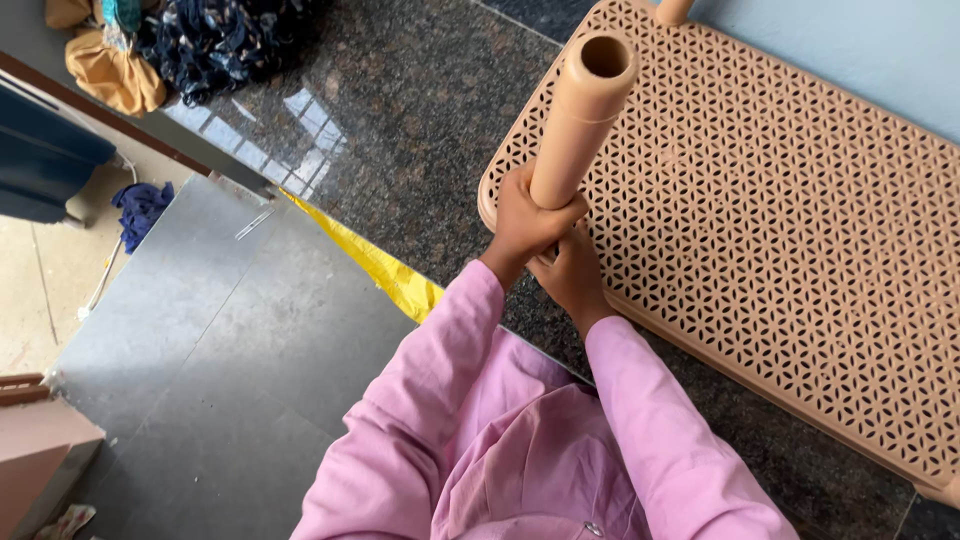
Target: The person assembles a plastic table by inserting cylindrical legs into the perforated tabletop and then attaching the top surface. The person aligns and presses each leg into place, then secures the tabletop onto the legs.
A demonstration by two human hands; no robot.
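Note:
A tan plastic tube (pixel 585 110), hollow at its open top end, stands upright at the near left corner of a tan perforated plastic panel (pixel 780 230) lying on a dark granite surface. My left hand (pixel 525 220) is wrapped around the lower part of the tube. Just below it, my right hand (pixel 572 275) grips the tube's base, touching the left hand. Both arms are in pink sleeves. The joint between tube and panel is hidden by my hands.
A second tan tube end (pixel 672 10) shows at the panel's far corner. A yellow strip (pixel 385 270) lies along the granite edge. A grey floor slab (pixel 220 340) is at left. Bundled dark and orange cloth (pixel 170 45) sits at top left.

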